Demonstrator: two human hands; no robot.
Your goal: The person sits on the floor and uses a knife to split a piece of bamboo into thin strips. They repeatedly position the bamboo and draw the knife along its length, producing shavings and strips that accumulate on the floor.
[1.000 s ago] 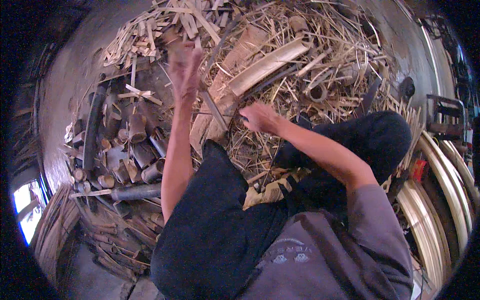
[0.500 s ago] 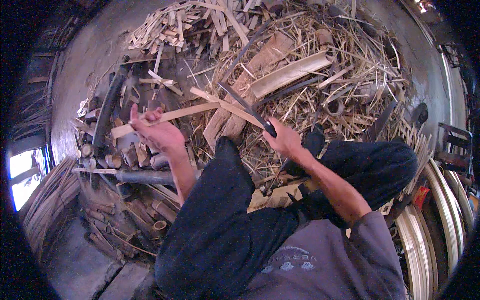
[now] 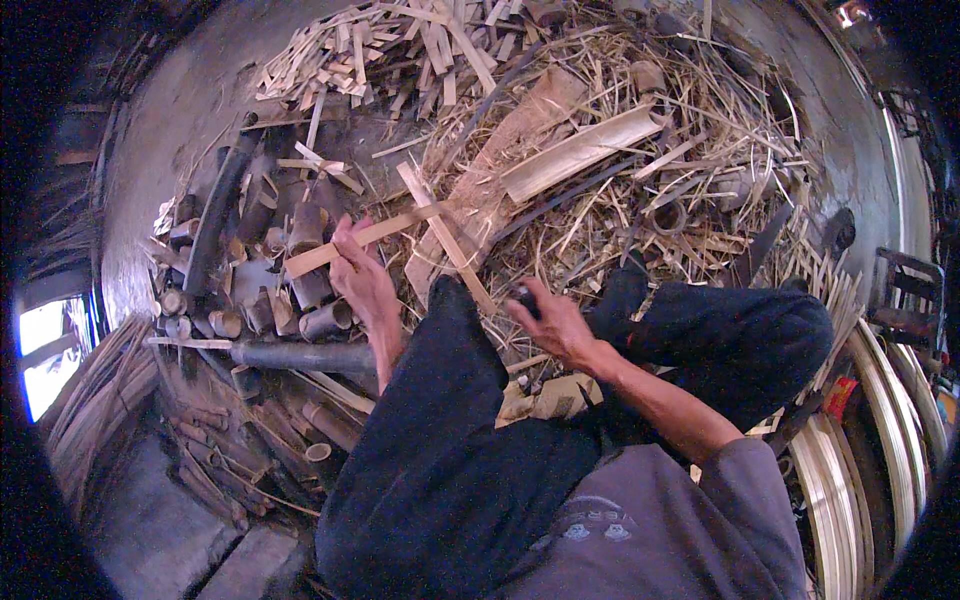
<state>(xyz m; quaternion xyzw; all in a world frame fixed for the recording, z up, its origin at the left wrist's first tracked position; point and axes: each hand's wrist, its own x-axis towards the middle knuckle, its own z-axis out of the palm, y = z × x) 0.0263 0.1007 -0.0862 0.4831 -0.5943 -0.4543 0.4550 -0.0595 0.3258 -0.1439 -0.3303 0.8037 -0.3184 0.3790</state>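
My left hand (image 3: 366, 280) is closed around a flat bamboo strip (image 3: 400, 223), fingers crossing it near its left end. The strip's far end meets a second pale strip (image 3: 445, 240), which slants down toward my right hand, over a worn wooden block (image 3: 470, 205). My right hand (image 3: 555, 325) is wrapped round the dark handle (image 3: 524, 298) of a knife; its blade cannot be made out now. Both hands are in front of my bent knees, the right one lower, just beyond the dark trousers (image 3: 460, 340).
A split bamboo half (image 3: 580, 155) lies on scattered shavings (image 3: 720, 120). Cut strips (image 3: 370, 50) are heaped at the far side. Bamboo sections (image 3: 255, 310) stand at left beside a dark pole (image 3: 290, 355). Long pale slats (image 3: 835, 490) curve along the right.
My left hand has moved right and closed on the strip from an open pose. My right hand has drawn the knife down toward me, and the second strip has swung to a steeper slant.
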